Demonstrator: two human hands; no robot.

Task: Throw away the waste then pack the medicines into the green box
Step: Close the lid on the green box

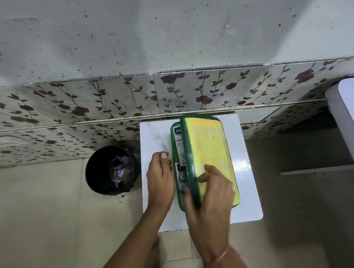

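While the yellow lid (pixel 210 154) stands tilted over the green box (pixel 178 146), hinged or resting along the box's right long side and lifted on the left, you have the closing move set up as a swing to the left and down. The box sits near the middle of the white tabletop (pixel 157 137), with its long axis running from you toward the flowered wall panel (pixel 111 110). The lid's long axis matches it.

Your right hand (pixel 210 189) is on the near end of the lid: fingers spread across the yellow face, thumb hooked round the green rim. It grips the lid, so it is the hand that does the closing.

Your left hand (pixel 161 174) lies just left of the box, at its near-left wall, fingers loosely curled. I cannot tell whether it touches the box or holds anything.

In the open gap on the box's left side you can see the medicine packs (pixel 179 142), white and blue, lying lengthwise inside the box. They seem to sit below the rim, but the near one is blurred.

The black waste bin (pixel 110 171) stands on the floor left of the tabletop, well apart from the box, with crumpled wrappers inside. The waste step looks done to me.
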